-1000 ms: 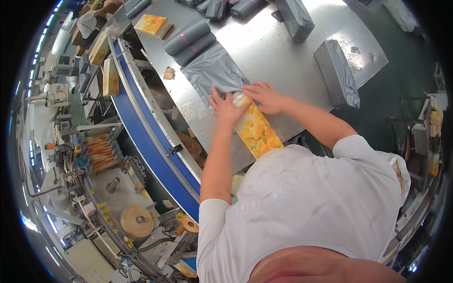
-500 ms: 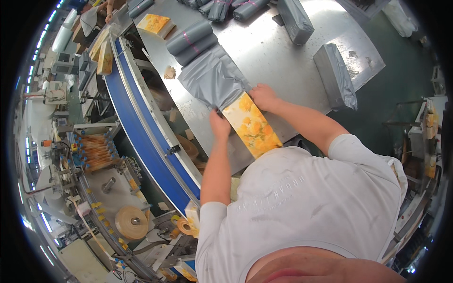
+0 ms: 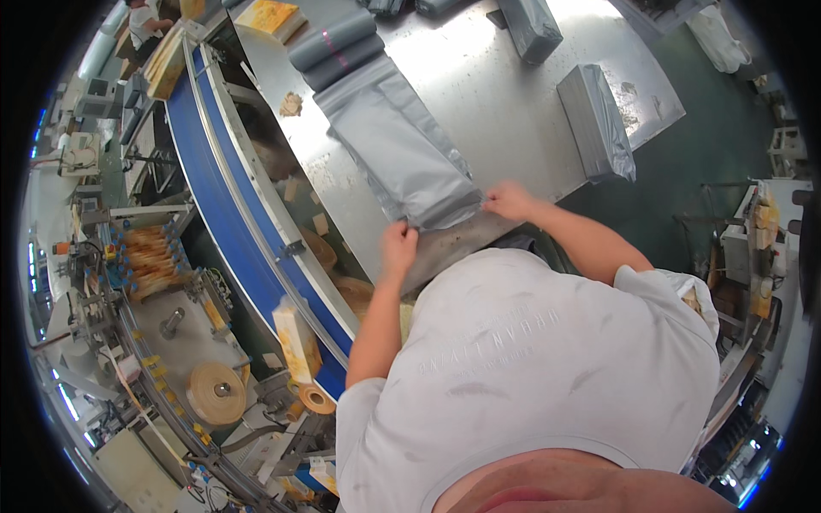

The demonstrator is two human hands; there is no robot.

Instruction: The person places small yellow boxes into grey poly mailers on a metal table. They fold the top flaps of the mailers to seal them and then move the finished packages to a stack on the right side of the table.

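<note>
A grey plastic bag [image 3: 398,141] lies stretched toward me on the metal table, with a boxy bulge inside it. The yellow floral pack seen earlier no longer shows. My left hand [image 3: 399,248] pinches the near left corner of the bag's mouth. At the near right corner, the fingers of my right hand [image 3: 510,202] are closed on the edge. Beyond the bag's far end sit rolled grey bags [image 3: 338,51] with a pink tie.
The metal table [image 3: 505,111] holds two grey-wrapped packs [image 3: 596,124] on the right and a yellow floral pack [image 3: 269,19] at far left. To the left runs a blue conveyor belt [image 3: 218,188] carrying another floral pack [image 3: 297,342]. A person [image 3: 150,26] stands beyond it.
The bag's mouth has been drawn toward me over the yellow floral pack, which is now covered. Both hands came nearer with it. A floral pack has moved farther into view on the conveyor.
</note>
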